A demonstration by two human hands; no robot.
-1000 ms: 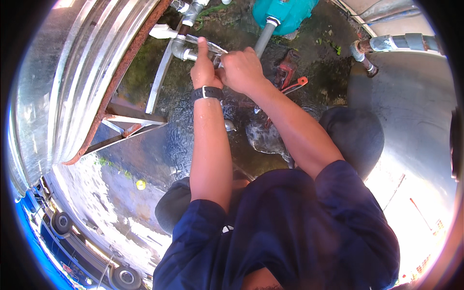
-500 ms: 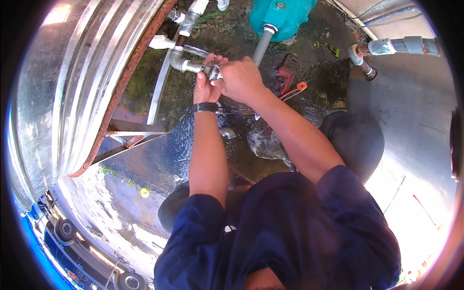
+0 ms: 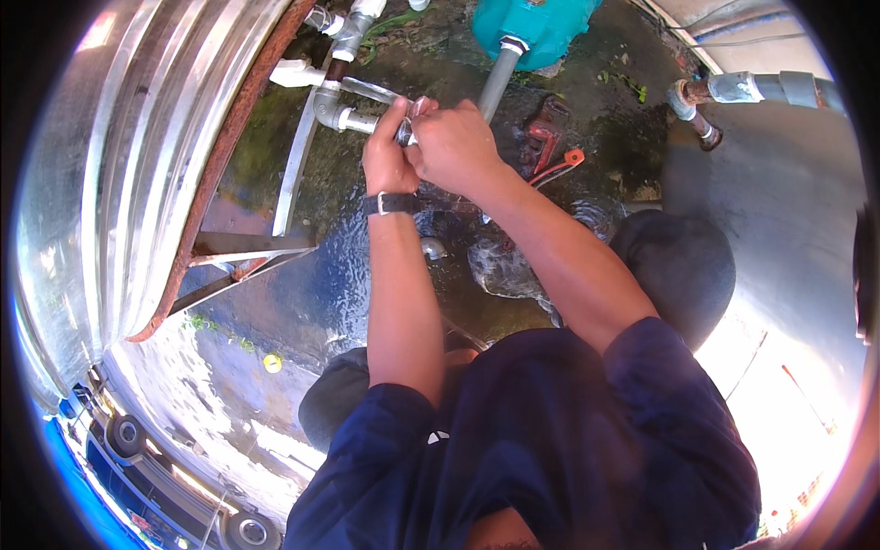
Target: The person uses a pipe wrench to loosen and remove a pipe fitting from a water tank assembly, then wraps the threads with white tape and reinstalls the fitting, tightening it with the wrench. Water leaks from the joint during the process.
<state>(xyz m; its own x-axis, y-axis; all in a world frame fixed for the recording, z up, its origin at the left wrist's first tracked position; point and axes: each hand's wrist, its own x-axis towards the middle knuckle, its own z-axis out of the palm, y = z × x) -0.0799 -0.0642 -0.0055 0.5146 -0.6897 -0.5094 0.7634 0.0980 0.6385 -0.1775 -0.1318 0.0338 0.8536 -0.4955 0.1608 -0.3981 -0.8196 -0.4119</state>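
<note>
My left hand (image 3: pixel 390 158) is closed around the end of a horizontal grey pipe fitting (image 3: pixel 404 129) with shiny thin material on it. My right hand (image 3: pixel 455 148), knuckles up, is curled over the same fitting from the right, fingertips hidden. The fitting continues left into a white-banded pipe and grey elbow (image 3: pixel 328 108). A grey pipe (image 3: pixel 499 77) rises just beyond my right hand to a teal housing (image 3: pixel 522 23). To the right on the wet ground lie a red pipe wrench (image 3: pixel 544 133) and an orange-handled tool (image 3: pixel 564 163). A loose metal elbow (image 3: pixel 433 247) lies below my hands.
A corrugated steel tank (image 3: pixel 110 165) with a rusty rim and angle-iron stand (image 3: pixel 243 252) fills the left. A smooth steel tank (image 3: pixel 765 220) with pipework (image 3: pixel 733 88) stands right. A small yellow round object (image 3: pixel 272 363) and a wheeled vehicle (image 3: pixel 165 467) are at lower left.
My left hand's fingers opened and shifted around the fitting half a second ago, and have now closed on it again with the thumb pointing up. My right hand stays on it, shifting slightly.
</note>
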